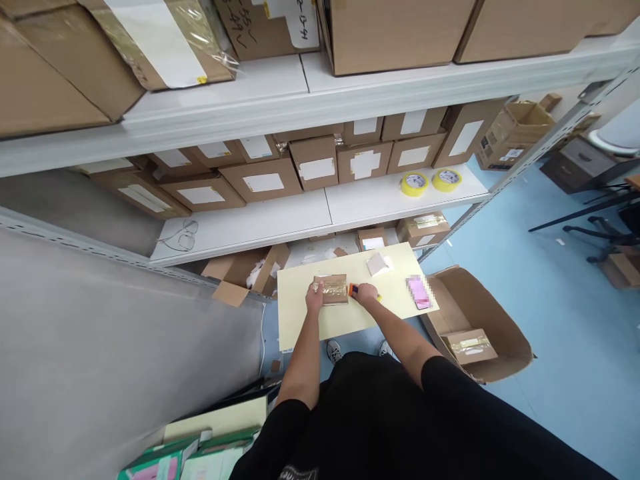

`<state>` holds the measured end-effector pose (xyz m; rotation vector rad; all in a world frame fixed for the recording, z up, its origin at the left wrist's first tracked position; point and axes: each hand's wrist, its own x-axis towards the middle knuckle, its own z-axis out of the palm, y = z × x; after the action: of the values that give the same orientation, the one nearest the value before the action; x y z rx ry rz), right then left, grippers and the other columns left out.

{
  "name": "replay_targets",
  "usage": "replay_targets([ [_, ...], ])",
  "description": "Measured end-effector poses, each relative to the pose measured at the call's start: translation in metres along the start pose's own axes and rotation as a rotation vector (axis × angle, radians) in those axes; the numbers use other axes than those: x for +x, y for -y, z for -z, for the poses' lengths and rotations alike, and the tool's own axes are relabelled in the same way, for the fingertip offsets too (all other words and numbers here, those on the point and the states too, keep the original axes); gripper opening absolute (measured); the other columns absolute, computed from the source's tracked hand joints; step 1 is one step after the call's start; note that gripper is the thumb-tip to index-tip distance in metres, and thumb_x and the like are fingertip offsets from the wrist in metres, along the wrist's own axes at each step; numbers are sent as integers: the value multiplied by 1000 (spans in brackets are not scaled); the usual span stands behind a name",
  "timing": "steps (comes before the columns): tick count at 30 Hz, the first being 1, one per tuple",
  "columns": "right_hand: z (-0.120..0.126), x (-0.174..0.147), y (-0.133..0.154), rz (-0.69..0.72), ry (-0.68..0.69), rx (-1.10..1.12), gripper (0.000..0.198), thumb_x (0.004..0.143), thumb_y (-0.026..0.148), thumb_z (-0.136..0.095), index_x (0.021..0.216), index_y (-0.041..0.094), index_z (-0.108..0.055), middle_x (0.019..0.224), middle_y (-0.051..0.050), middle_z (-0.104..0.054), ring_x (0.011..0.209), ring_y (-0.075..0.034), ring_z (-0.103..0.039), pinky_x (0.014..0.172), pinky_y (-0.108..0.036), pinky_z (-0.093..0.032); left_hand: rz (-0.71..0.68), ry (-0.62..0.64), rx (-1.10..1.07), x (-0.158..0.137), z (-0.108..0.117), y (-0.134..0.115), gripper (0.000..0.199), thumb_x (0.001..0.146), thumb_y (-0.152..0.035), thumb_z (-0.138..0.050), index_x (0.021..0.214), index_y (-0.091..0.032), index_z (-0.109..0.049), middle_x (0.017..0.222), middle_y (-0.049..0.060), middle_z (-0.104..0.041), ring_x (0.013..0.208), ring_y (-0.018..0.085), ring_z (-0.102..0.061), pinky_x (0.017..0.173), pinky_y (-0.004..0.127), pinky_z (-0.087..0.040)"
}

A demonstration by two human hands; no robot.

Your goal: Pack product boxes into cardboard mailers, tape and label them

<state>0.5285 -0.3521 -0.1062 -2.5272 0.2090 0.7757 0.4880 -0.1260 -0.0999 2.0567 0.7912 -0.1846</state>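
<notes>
A small flat cardboard box [336,291] with shiny clear tape across its top lies on a pale yellow table [300,323]. My left hand [315,295] grips the box at its left edge. By the box's right edge, my right hand [367,293] is closed around what looks like a tape dispenser [353,290]; its orange and dark end points at the box. The fingers hide most of it, and a bit of yellow shows beside them. Behind my right hand rests a small white packet [378,265]. A pink phone [419,292] lies toward the table's right end.
Shelving [280,217] full of labelled cartons stands beyond the table. Two yellow tape rolls [414,184] sit on its middle shelf. An open carton [270,270] is at the left; a large open carton [500,340] holding a taped box [470,347] stands on the floor at right.
</notes>
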Motion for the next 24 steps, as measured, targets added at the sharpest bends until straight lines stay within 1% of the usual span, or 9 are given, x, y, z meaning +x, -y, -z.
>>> replay_targets([
  [3,2,6,-40,-114,-64,-109,51,99,45,-60,134,9,-66,132,-29,-70,126,-39,-64,104,-50,-47,-2,-7,-5,0,1,1,47,102,-57,-52,134,-25,-65,132,9,-74,127,28,-67,108,37,-49],
  [6,8,8,-84,-147,-114,-128,44,102,33,-54,137,9,-64,138,-26,-67,138,-36,-56,114,-43,-39,3,-6,2,0,1,3,48,102,-59,-52,134,-26,-65,131,8,-75,125,28,-68,107,37,-51],
  [10,14,1,-124,-216,-89,-74,40,100,23,-54,135,7,-66,129,-25,-71,129,-36,-62,109,-46,-42,3,-2,22,2,0,4,48,102,-60,-51,133,-26,-65,130,8,-75,125,28,-68,105,37,-52],
  [13,18,-9,-135,-226,-97,-23,41,96,18,-57,135,11,-67,130,-22,-72,127,-35,-63,109,-49,-43,-10,3,17,4,-1,4,50,102,-61,-50,134,-26,-64,131,8,-75,123,27,-69,104,37,-53],
  [16,23,-19,-128,-200,-168,27,41,96,19,-56,135,15,-68,134,-20,-70,134,-35,-59,117,-53,-38,-23,9,27,4,-1,3,53,102,-63,-47,136,-27,-63,132,8,-75,122,27,-70,104,37,-53],
  [18,22,-26,-109,-146,-209,64,41,100,27,-52,137,19,-68,137,-16,-70,136,-32,-59,118,-48,-39,-33,6,36,3,-1,3,55,102,-64,-45,139,-27,-61,133,8,-74,122,27,-70,104,37,-53],
  [20,14,-33,-78,-37,-210,183,43,103,37,-50,140,24,-67,142,-11,-70,137,-27,-60,117,-38,-42,-40,-3,27,0,-2,2,57,102,-64,-45,142,-26,-60,134,8,-74,124,27,-69,105,37,-52],
  [22,1,-40,-40,113,-155,511,50,98,44,-58,142,22,-66,149,-10,-66,143,-27,-55,120,-36,-41,-38,-4,-6,-4,-1,0,56,102,-63,-48,140,-24,-62,135,10,-74,125,29,-69,106,37,-51],
  [24,-12,-48,-1,182,-12,741,55,91,44,-66,143,26,-66,146,-6,-68,141,-27,-56,119,-38,-42,-11,13,-43,-8,-1,-2,55,101,-62,-50,134,-22,-67,132,12,-75,124,30,-69,106,39,-51],
])
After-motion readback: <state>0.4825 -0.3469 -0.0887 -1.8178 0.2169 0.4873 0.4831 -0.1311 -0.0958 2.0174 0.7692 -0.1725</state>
